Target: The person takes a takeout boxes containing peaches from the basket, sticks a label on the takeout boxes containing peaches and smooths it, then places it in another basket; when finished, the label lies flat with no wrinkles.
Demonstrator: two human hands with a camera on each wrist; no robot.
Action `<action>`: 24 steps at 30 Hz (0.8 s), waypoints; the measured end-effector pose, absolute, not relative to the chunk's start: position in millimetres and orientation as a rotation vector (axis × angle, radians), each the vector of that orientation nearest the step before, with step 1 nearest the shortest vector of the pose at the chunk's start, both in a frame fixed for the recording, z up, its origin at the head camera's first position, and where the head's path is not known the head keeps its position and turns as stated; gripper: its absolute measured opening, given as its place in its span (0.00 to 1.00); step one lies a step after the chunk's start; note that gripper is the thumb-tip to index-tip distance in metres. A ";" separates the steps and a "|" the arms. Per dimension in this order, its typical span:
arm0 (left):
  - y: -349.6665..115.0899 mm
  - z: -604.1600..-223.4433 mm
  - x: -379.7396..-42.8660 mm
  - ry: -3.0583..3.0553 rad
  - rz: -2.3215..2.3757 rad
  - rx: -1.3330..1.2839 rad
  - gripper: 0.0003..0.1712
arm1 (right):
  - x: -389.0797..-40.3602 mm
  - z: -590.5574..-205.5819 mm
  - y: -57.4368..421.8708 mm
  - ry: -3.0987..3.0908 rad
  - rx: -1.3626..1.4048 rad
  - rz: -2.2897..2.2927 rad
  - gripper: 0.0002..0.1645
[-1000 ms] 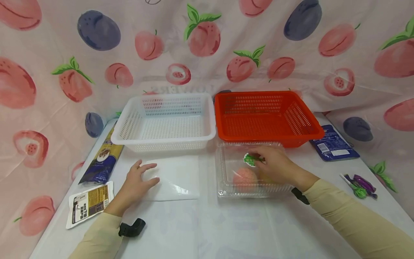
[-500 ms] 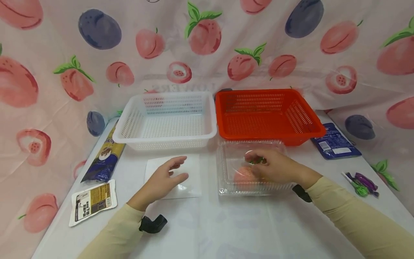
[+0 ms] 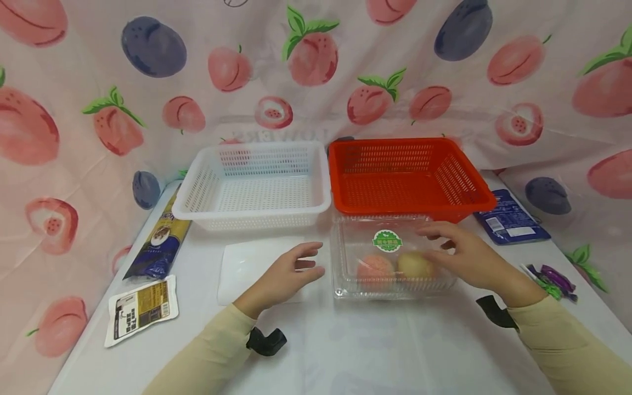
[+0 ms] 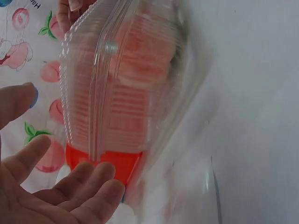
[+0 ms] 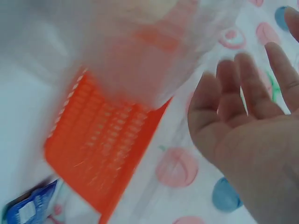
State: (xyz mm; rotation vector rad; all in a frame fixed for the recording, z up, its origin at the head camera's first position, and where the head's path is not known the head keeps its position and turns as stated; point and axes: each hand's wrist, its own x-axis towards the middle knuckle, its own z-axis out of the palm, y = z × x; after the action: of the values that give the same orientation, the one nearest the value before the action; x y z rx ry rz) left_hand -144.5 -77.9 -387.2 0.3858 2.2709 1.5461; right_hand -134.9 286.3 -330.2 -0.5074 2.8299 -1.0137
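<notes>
A clear plastic clamshell box point(image 3: 355, 233) lies closed on the table, with a green-and-white sticker point(image 3: 387, 241) on its lid. Inside it show a pinkish-orange round item point(image 3: 375, 270) and a yellowish one point(image 3: 415, 266). Just left of the box my left hand point(image 3: 281, 280) hovers with relaxed, spread fingers and holds nothing. Over the box's right side is my right hand point(image 3: 469, 260), fingers loosely bent; whether they touch the lid I cannot tell. The left wrist view shows the box's side point(image 4: 105, 93) beyond my straightened left fingers. In the right wrist view the box is blurred.
A white basket point(image 3: 252, 211) and a red basket point(image 3: 415, 208) stand behind. At left lie a blue-gold packet point(image 3: 158, 241) and a white-brown pouch point(image 3: 140, 310). At right are a blue pouch point(image 3: 513, 219) and wrapped candies point(image 3: 555, 280). A glossy white sheet point(image 3: 242, 269) lies under the left hand.
My left hand has moved right across the white sheet towards the box. My right hand has slid from the sticker to the box's right side, uncovering the sticker and the yellowish item.
</notes>
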 end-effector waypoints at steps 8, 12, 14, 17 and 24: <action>-52.4 -391.0 -145.6 2.168 1.567 0.426 0.43 | -127.3 -347.2 309.6 2.835 -0.455 -1.133 0.32; -46.4 -389.7 -145.1 2.155 1.580 0.429 0.44 | -127.8 -355.8 313.5 2.811 -0.430 -1.150 0.34; -44.9 -389.8 -145.6 2.163 1.580 0.426 0.44 | -128.6 -358.7 314.8 2.785 -0.376 -1.140 0.37; -43.2 -390.7 -146.5 2.178 1.570 0.432 0.43 | -129.8 -362.5 316.6 2.715 -0.267 -1.107 0.43; -40.9 -391.4 -147.8 2.232 1.503 0.450 0.43 | -128.5 -364.0 323.0 2.558 -0.151 -1.032 0.49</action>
State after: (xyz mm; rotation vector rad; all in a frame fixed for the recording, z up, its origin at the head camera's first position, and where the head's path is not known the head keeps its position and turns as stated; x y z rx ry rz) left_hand -147.8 -40.9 -391.4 0.4498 2.2322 1.5034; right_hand -128.5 323.0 -364.0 -0.1512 2.5576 -1.0317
